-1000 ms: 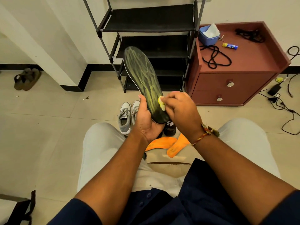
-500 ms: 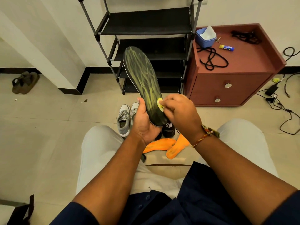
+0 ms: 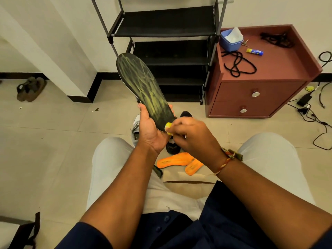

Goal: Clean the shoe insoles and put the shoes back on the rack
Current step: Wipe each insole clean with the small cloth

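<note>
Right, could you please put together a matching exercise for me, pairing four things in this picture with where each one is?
Things
1. dark insole
2. yellow pad
3. orange insoles
4. blue tub

Places
A. on top of the red cabinet
B. pinched in the right hand
C. on the floor between the knees
D. gripped in the left hand

Pairs: 1-D, 2-B, 3-C, 4-A
</note>
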`<state>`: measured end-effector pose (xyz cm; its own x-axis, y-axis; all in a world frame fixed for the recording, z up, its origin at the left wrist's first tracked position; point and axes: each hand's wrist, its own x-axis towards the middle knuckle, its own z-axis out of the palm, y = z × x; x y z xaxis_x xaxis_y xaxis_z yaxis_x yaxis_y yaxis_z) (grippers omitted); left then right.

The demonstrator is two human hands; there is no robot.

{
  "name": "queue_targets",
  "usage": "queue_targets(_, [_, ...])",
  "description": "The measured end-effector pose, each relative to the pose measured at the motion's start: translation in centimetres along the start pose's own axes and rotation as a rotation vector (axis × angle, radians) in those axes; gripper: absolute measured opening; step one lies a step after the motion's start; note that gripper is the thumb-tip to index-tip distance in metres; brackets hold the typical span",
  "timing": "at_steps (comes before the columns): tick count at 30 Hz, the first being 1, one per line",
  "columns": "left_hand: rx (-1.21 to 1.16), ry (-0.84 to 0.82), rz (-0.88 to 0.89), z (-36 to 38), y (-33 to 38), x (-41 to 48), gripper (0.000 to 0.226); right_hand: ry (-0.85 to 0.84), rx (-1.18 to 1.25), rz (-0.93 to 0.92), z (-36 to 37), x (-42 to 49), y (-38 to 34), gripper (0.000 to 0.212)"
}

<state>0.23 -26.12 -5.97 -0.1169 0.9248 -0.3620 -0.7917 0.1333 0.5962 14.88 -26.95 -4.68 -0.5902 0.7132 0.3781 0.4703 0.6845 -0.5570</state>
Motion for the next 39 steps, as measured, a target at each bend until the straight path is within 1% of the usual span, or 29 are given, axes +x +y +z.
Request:
queue_targets(2, [-0.005, 0.002, -0.001, 0.0, 0.0, -0.1, 0.082, -0.053, -0.004, -0.027, 0.0, -0.1, -0.2, 0.016])
queue_targets(5, [-0.014, -0.042, -0.005, 0.2, -0.1, -0.2, 0.079, 0.070, -0.094, 0.080, -0.6, 0.7, 2.0, 0.022])
queue_targets(7, [-0.015, -0.058, 0.008, 0.2, -0.1, -0.3, 0.078, 0.101, -0.127, 0.129, -1.0, 0.9, 2.7, 0.022])
queue_targets(10, [-0.010, -0.068, 0.037, 0.1, 0.1, 0.0, 0.079, 0.123, -0.052, 0.111, -0.8, 0.2, 1.5, 0.023])
queue_targets(13, [-0.044, -0.061, 0.055, -0.2, 0.5, 0.1, 0.076, 0.229, -0.046, 0.143, -1.1, 0.1, 1.3, 0.020])
queue_targets(15, [-0.031, -0.054, 0.055, -0.3, 0.4, 0.1, 0.077, 0.285, -0.046, 0.124, -1.5, 0.3, 1.4, 0.019])
queue_targets(17, [0.007, -0.039, 0.034, -0.3, 0.1, 0.1, 0.079, 0.235, -0.012, 0.050, -1.2, 0.3, 0.5, 0.017])
queue_targets(19, [0.023, -0.006, 0.008, -0.1, -0.3, -0.1, 0.083, 0.099, -0.004, -0.038, 0.0, 0.0, -0.9, 0.014])
queue_targets(20, [0.024, 0.006, -0.008, 0.0, -0.4, -0.2, 0.084, 0.053, -0.024, -0.058, 0.3, -0.1, -0.9, 0.013])
queue_targets(21, [0.024, 0.007, -0.028, 0.1, -0.6, -0.4, 0.085, 0.046, -0.052, -0.054, 0.4, 0.0, -0.5, 0.012])
queue_targets(24, [0.041, -0.041, -0.087, 0.6, -1.3, -1.1, 0.086, 0.177, -0.134, 0.047, -0.3, 0.9, 1.6, 0.015])
queue_targets(26, [0.055, -0.052, -0.120, 0.9, -1.8, -1.6, 0.083, 0.234, -0.116, 0.082, -0.5, 1.0, 1.4, 0.015])
queue_targets(29, [0.040, -0.032, -0.154, 1.0, -2.3, -1.8, 0.083, 0.168, 0.001, 0.016, 0.4, 0.5, -0.8, 0.015])
queue_targets(31, [0.023, -0.038, -0.165, 0.9, -2.4, -1.8, 0.087, 0.137, 0.009, 0.001, 0.3, 0.5, -0.6, 0.014])
queue_targets(35, [0.058, -0.069, -0.166, 1.2, -3.1, -1.9, 0.078, 0.279, -0.136, 0.110, -1.7, 1.6, 2.0, 0.009])
queue_targets(37, [0.062, -0.079, -0.176, 1.3, -3.4, -2.0, 0.076, 0.301, -0.118, 0.127, -1.7, 1.4, 2.0, 0.010])
queue_targets(39, [0.075, -0.056, -0.192, 1.3, -3.0, -2.0, 0.076, 0.256, -0.026, 0.117, -1.0, 0.9, 1.0, 0.015])
